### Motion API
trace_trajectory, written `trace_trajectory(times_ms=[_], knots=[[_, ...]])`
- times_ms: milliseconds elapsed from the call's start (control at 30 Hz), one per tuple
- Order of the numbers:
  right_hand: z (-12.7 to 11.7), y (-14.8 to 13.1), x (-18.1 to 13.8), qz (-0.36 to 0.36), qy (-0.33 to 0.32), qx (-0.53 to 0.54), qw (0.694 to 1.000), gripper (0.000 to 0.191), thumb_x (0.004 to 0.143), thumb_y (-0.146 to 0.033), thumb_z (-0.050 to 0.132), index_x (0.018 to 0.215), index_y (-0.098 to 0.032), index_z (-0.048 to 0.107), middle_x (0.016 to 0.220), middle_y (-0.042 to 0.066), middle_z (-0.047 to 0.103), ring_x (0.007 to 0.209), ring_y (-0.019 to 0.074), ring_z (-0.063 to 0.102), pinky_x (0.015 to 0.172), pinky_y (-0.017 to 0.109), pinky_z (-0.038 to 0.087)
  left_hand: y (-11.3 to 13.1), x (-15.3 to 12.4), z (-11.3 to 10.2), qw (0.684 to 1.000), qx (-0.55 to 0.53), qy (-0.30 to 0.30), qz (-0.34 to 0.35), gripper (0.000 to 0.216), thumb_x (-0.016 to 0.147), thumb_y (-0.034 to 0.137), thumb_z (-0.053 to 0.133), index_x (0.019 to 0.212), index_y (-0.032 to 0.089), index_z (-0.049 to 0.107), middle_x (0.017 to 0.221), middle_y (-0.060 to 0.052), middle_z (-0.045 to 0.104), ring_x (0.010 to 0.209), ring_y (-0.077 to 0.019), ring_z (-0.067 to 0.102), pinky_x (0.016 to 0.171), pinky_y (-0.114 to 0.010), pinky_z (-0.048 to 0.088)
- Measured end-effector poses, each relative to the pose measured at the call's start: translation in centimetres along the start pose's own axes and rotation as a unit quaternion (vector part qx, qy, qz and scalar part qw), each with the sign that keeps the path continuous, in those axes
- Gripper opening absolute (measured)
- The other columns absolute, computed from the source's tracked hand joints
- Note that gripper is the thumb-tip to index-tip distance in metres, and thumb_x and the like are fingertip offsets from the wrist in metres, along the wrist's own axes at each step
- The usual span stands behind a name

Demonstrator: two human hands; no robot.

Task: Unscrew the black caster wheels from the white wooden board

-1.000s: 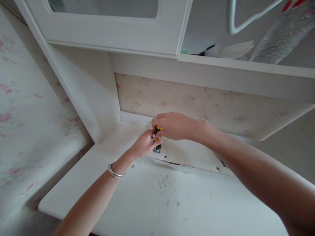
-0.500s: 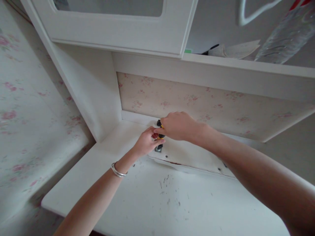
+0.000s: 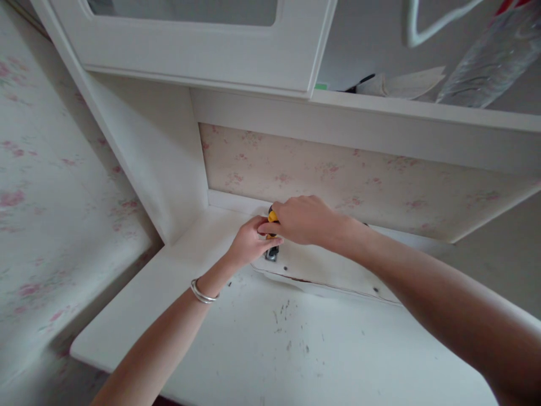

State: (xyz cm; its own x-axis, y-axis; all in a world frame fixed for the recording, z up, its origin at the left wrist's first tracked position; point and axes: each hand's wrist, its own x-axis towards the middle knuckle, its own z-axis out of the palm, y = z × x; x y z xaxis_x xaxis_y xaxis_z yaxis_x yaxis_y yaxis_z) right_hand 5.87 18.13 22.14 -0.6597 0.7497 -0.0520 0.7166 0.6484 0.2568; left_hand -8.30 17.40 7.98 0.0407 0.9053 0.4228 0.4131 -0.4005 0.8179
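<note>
My right hand is closed round the top of a short yellow and black screwdriver, which stands upright. The tool's tip meets a small dark metal fitting on a curved white board that lies on the white desk. My left hand pinches the tool's lower part just above the fitting. A silver bangle sits on my left wrist. Most of the handle is hidden by my fingers.
A white cabinet door hangs above, with a shelf to its right holding papers and a clear plastic bag. Floral wallpaper backs the desk. A white side panel stands to the left. Dark specks dot the desk.
My right hand has turned slightly on the screwdriver handle, showing more yellow at the top. My left hand stays pinched low on the tool. The view has shifted a little.
</note>
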Motion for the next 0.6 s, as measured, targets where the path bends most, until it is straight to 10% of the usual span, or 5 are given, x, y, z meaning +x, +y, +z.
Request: trace_trajectory(times_ms=[267, 600], knots=[[0.0, 0.8, -1.0, -0.098, -0.012, -0.011, 0.995, 0.031, 0.086, -0.018, 0.051, 0.114, -0.026, 0.059, 0.109, 0.009, 0.065, 0.082, 0.0252, 0.066, 0.053, 0.03, 0.034, -0.9, -0.5, -0.6, 0.968, -0.188, -0.168, -0.001, 0.031, 0.089, 0.037, 0.06, 0.114, 0.019, 0.058, 0.111, -0.009, 0.066, 0.109, -0.0209, 0.061, 0.094, -0.034, 0.049], [0.2, -0.9, -0.7, 0.017, 0.025, -0.016, 0.999, 0.042, 0.095, -0.047, 0.04, 0.115, -0.016, 0.061, 0.098, 0.018, 0.068, 0.087, 0.0318, 0.066, 0.065, 0.038, 0.045, -1.2, 0.2, 0.8, 0.999, -0.02, -0.01, 0.031, 0.031, 0.07, 0.035, 0.079, 0.088, 0.017, 0.061, 0.098, -0.006, 0.063, 0.086, -0.0174, 0.06, 0.078, -0.031, 0.05]])
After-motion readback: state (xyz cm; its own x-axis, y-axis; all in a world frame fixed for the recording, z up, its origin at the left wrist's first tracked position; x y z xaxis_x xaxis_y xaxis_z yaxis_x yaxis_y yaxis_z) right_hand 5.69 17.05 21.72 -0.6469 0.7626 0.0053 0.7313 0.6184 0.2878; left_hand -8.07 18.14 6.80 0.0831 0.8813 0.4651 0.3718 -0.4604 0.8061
